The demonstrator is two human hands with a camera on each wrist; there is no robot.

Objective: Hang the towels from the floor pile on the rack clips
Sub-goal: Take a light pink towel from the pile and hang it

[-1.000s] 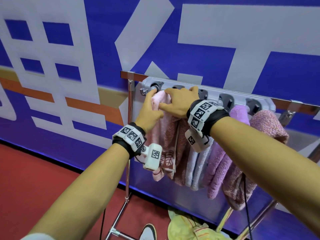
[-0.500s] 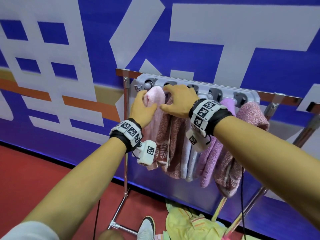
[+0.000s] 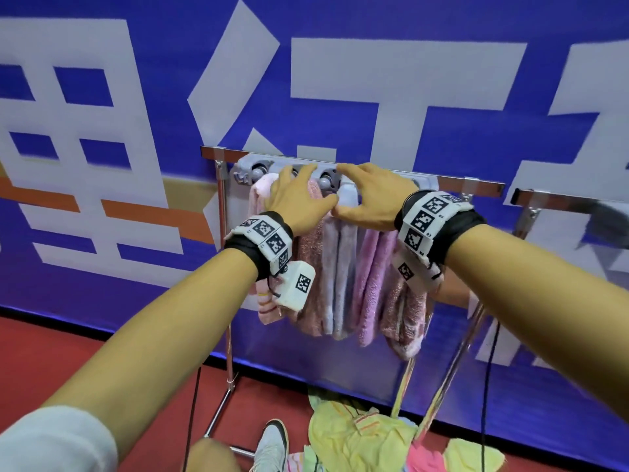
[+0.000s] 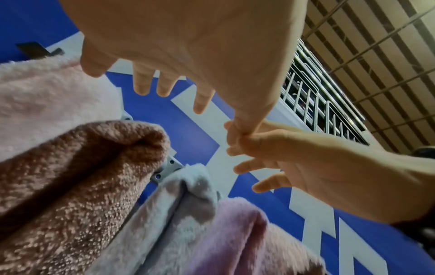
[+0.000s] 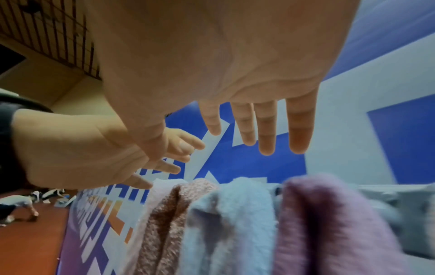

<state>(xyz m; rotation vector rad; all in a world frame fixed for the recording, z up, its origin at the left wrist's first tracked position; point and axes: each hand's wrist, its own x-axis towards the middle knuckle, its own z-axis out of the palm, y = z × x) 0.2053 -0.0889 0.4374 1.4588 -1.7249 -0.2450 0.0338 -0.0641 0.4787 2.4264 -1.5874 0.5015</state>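
Five towels hang side by side from the grey clip bar (image 3: pixel 425 182) of the rack: pale pink (image 3: pixel 260 195), brownish pink (image 3: pixel 315 267), pale blue (image 3: pixel 338 267), purple (image 3: pixel 369 277) and mottled pink (image 3: pixel 408 318). My left hand (image 3: pixel 299 202) and right hand (image 3: pixel 367 195) hover just in front of the towel tops, fingers spread, holding nothing. Their thumb tips meet between them. The wrist views show the open left hand (image 4: pixel 179 89) and the open right hand (image 5: pixel 254 126) above the towel folds. The floor pile, with a yellow towel (image 3: pixel 357 434), lies under the rack.
The chrome rack frame (image 3: pixel 226 301) stands against a blue and white banner wall (image 3: pixel 408 97). A second rail (image 3: pixel 561 202) continues to the right. My shoe (image 3: pixel 272 447) is on the red floor beside the pile. Black cables (image 3: pixel 486 386) hang from my wrists.
Both hands let go of the pale pink towel at the leftmost clip, opened and shifted slightly right. That towel now hangs by itself.
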